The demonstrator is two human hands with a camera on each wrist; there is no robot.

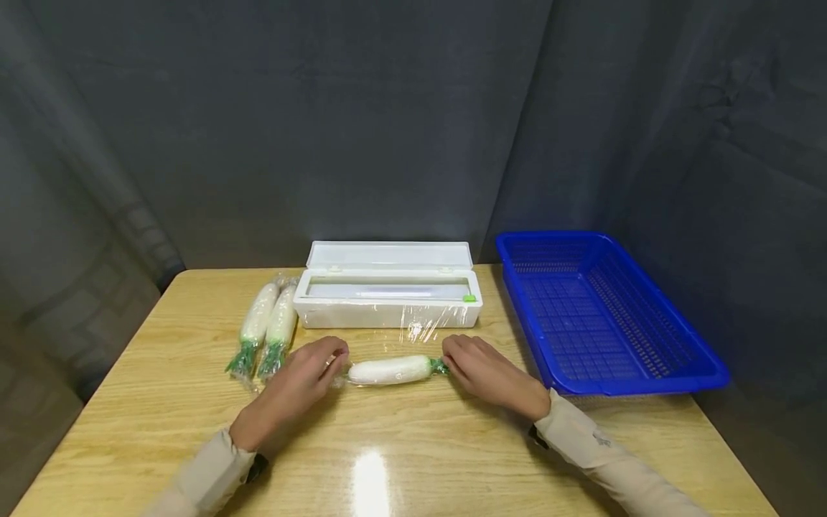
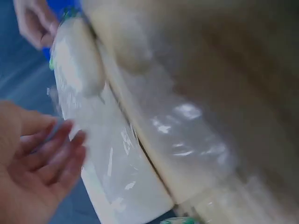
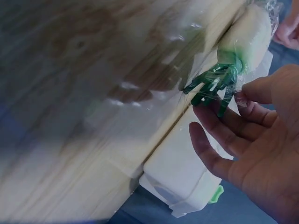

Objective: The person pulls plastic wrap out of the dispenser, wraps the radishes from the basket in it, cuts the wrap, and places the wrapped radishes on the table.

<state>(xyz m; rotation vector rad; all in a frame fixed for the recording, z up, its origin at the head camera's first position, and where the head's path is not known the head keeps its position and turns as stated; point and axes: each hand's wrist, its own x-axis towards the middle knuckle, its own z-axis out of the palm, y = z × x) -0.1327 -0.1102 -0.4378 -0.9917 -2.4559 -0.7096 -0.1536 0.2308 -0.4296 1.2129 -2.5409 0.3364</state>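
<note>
A white radish (image 1: 390, 370) with a green leafy end lies crosswise on the table, clear plastic wrap (image 3: 238, 79) around it. At the leafy end, my right hand (image 1: 481, 373) pinches the wrap between thumb and finger, as the right wrist view shows. My left hand (image 1: 306, 373) is beside the radish's other end; its fingers (image 2: 70, 154) are loosely bent, with nothing seen between them. Behind the radish stands a white plastic wrap dispenser (image 1: 388, 316) with its lid up and a green cutter (image 1: 469, 298) at the right end of its front edge.
Two wrapped radishes (image 1: 260, 312) lie side by side left of the dispenser, leaves toward me. A blue plastic basket (image 1: 539, 337) occupies the table's right side. Dark curtains (image 1: 323, 129) hang behind the table (image 1: 310, 467).
</note>
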